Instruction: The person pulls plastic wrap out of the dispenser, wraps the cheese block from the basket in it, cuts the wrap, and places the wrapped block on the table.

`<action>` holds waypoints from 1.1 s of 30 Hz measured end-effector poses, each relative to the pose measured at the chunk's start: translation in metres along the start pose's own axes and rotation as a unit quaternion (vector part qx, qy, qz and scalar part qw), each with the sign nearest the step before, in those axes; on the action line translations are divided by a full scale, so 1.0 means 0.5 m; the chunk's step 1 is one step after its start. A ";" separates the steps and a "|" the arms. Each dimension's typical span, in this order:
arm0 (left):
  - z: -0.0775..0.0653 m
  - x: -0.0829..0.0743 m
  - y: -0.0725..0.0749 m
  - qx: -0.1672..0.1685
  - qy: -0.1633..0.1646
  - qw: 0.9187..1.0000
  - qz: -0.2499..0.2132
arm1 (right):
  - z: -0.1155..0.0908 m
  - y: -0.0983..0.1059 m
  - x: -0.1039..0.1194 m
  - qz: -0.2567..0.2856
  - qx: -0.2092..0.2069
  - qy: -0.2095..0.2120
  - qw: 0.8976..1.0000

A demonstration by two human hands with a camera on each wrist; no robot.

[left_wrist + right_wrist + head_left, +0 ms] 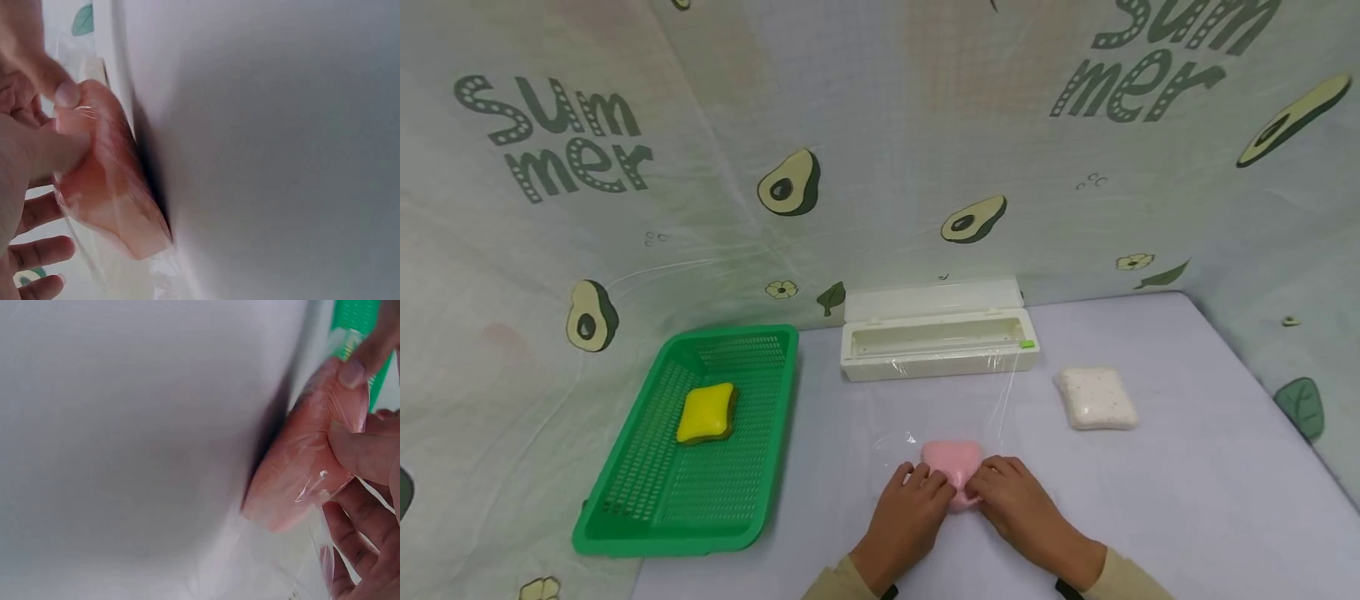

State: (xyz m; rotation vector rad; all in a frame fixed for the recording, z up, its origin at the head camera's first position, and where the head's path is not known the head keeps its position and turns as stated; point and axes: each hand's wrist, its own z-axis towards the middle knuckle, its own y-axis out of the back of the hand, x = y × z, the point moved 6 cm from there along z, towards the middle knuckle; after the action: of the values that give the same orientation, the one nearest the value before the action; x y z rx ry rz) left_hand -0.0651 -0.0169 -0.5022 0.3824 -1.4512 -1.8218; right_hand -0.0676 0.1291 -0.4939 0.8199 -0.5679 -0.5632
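A pink rounded block (pixel 953 458) lies on the table, with clear plastic wrap (pixel 119 187) drawn over its near side. My left hand (pixel 907 515) holds it from the left, thumb (pixel 69 147) pressed on the wrapped face. From the right, my right hand (pixel 1021 508) grips the same block, its thumb (pixel 362 453) flat on the film. The fingers of both hands reach to the block's far side, partly hidden behind it. Loose film spreads out past the block toward a white wrap dispenser (pixel 940 367) with its lid raised.
On the left, a green basket (pixel 760 492) holds a yellow block (pixel 706 412) with a brown underside. A white speckled block (pixel 1097 398) lies on the table at the right. Behind the dispenser hangs a printed avocado cloth (pixel 880 167).
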 end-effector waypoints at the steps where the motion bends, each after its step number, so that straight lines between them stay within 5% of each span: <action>1: -0.002 -0.002 0.003 -0.005 -0.006 1.000 0.005 | 0.001 0.006 -0.002 0.019 0.002 -0.014 1.000; 7: -0.006 -0.002 0.015 -0.047 -0.026 0.998 0.036 | 0.016 0.042 -0.015 0.090 0.017 -0.064 0.994; 17: 0.018 0.035 0.044 -0.113 -0.003 0.993 -0.026 | 0.060 0.067 -0.050 0.175 0.098 -0.087 0.976; 21: 0.031 0.049 0.038 -0.092 0.014 0.995 -0.038 | 0.079 0.065 -0.063 0.178 0.124 -0.093 0.972; 25: 0.048 0.075 0.029 -0.053 0.049 0.994 -0.077 | 0.093 0.062 -0.064 0.119 0.100 -0.088 0.984; 33: 0.078 0.127 0.015 0.011 0.104 0.971 -0.213 | 0.104 0.046 -0.062 -0.003 0.046 -0.052 0.998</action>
State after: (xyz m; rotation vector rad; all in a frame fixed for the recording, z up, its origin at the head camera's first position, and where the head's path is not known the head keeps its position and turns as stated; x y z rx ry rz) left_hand -0.1298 -0.0353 -0.4693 0.9290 -1.3130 -2.0223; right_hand -0.1183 0.1359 -0.4545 0.8825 -0.6915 -0.5915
